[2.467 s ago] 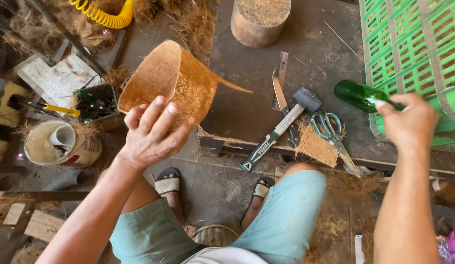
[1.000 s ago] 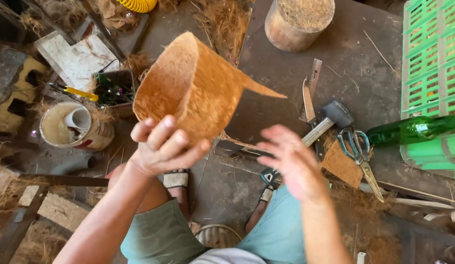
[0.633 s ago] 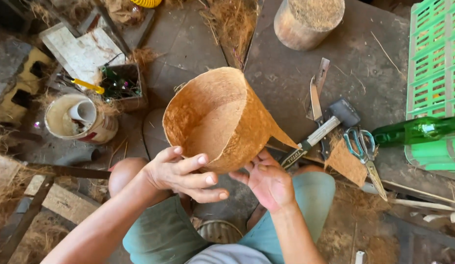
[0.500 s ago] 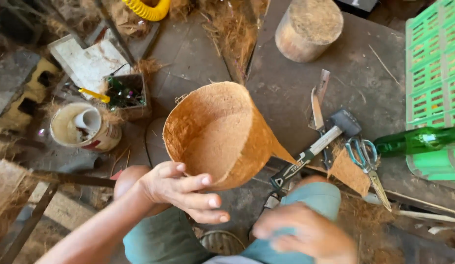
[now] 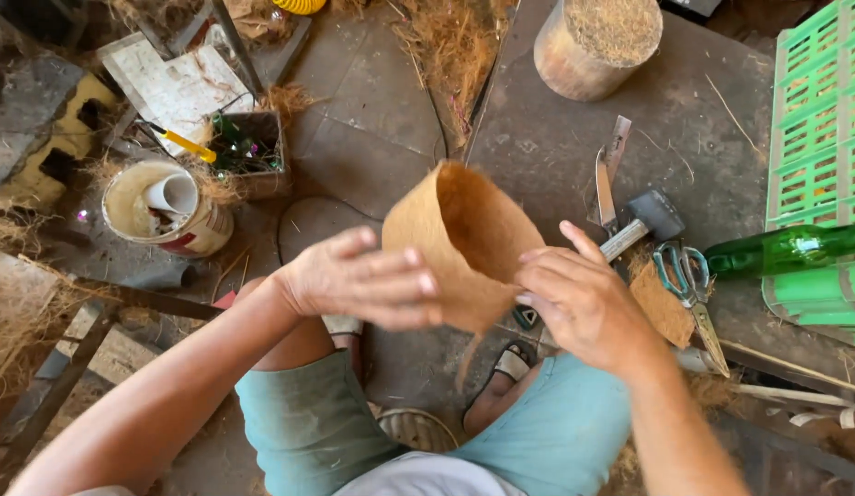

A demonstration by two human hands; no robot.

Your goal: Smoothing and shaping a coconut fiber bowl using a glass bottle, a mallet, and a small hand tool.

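Cone of coir sheet already rolled, held over your knees, left of hammer. Left hand clasps outside, right hand pinches overlap. Seam looks unfastened; loose tail hangs below.

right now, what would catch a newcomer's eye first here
First, the brown coir-fibre pot at centre, held between the left hand and the right hand above the person's knees. Next, the bright green plastic crate at the right edge, with a green glass bottle lying against it. A hammer and scissors lie on the dark board between.
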